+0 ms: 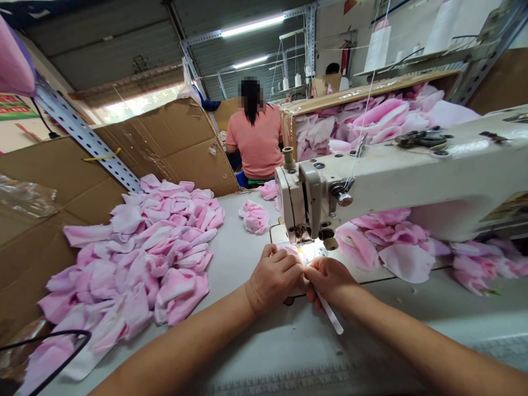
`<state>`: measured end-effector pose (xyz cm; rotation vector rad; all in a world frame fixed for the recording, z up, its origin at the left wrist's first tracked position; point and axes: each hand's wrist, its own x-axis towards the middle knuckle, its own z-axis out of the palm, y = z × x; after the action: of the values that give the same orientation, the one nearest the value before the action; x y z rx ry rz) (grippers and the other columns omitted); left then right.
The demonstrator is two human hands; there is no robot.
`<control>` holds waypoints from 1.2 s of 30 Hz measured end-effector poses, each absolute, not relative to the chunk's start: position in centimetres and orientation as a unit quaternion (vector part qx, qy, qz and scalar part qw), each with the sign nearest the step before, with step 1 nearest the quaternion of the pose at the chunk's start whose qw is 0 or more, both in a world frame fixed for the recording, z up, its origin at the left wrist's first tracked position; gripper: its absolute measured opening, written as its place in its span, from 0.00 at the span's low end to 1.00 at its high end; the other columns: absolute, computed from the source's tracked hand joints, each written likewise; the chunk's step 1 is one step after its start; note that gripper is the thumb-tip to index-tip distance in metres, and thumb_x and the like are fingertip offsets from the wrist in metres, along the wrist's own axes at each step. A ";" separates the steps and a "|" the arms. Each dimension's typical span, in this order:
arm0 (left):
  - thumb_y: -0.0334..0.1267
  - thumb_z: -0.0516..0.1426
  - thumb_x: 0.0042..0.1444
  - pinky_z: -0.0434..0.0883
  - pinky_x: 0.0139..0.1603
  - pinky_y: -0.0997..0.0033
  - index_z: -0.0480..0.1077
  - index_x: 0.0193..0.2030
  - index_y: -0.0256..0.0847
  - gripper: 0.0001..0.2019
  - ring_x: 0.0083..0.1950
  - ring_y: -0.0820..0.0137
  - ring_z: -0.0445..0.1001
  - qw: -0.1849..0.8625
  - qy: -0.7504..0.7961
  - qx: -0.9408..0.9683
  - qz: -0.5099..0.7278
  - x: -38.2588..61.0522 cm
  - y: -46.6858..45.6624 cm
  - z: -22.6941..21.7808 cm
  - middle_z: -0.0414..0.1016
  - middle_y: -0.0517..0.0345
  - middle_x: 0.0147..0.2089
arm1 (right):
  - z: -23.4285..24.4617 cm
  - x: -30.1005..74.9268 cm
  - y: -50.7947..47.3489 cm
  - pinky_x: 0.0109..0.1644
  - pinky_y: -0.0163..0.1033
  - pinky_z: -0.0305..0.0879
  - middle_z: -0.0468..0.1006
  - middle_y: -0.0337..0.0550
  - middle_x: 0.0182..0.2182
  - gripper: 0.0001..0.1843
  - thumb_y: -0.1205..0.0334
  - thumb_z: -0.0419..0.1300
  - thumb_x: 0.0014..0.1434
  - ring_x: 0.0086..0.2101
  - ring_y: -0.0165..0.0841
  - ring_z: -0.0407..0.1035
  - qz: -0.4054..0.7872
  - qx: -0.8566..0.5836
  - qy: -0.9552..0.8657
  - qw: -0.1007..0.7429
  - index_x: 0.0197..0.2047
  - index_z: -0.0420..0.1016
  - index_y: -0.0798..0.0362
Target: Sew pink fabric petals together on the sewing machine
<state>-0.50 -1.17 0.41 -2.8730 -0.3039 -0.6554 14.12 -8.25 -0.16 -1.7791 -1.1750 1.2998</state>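
At the sewing machine [391,179], the left hand [277,278] is curling over pink cloth [293,251] lying beneath the needle area; its fingertips are partly hiding, so I cannot tell how far its grip is closing. Just beside it, the right hand [330,281] is keeping a closed, pinching grip on a white strip [333,320], whose lower end is pointing near and right. At far left, a green sign [18,111] is showing cut-off, unreadable lettering. Along the surface [233,256], a near ruler scale [289,380] is running, its figures blurring.
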 end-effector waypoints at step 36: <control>0.27 0.49 0.52 0.70 0.51 0.65 0.65 0.40 0.38 0.10 0.44 0.66 0.69 -0.082 -0.084 -0.979 -0.168 -0.5 -0.3 1.0 0.72 0.50 0.39 | 0.3 24.1 -7.8 0.33 0.40 0.57 0.74 0.40 0.24 0.09 0.56 0.56 0.57 0.27 0.34 0.68 0.203 -0.613 -0.746 0.165 0.27 0.72 0.46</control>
<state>-0.51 -0.27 0.96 -3.2460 -0.2776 -0.5555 24.06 -7.78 0.31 -1.7455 -2.1242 0.5770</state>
